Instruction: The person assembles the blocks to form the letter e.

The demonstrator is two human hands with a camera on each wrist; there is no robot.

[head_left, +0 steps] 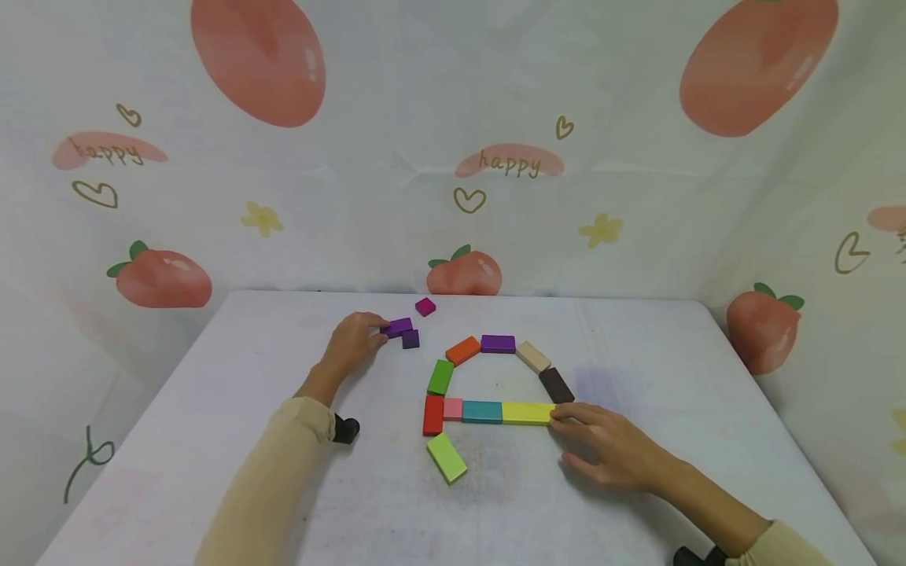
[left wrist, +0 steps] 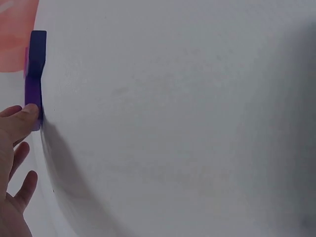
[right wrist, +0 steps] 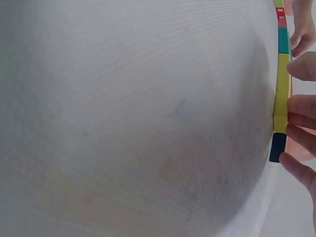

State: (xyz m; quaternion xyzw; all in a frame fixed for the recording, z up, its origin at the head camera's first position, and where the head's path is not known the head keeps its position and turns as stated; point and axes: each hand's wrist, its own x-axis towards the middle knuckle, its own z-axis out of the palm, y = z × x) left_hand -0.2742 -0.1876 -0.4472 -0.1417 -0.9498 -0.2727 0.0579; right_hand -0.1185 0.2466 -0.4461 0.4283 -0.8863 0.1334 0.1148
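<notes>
At the back left of the table, my left hand (head_left: 348, 344) pinches one end of a purple block (head_left: 399, 326) between thumb and fingers. A small dark purple block (head_left: 410, 339) sits against it, and a magenta block (head_left: 425, 306) lies just behind. My right hand (head_left: 616, 448) has its fingers extended, fingertips at the right end of a long yellow block (head_left: 527, 413). The yellow one continues a straight row with a teal block (head_left: 482, 412) and a pink block (head_left: 453, 409). In the right wrist view a fingertip reaches the dark block (right wrist: 277, 147) beside the yellow.
Above the row, a green block (head_left: 440, 377), orange block (head_left: 463, 350), second purple block (head_left: 499, 343), beige block (head_left: 533, 356) and dark brown block (head_left: 556, 385) form an arch. A red block (head_left: 433, 415) and lime block (head_left: 447, 458) lie at left. A printed curtain (head_left: 396, 102) hangs behind.
</notes>
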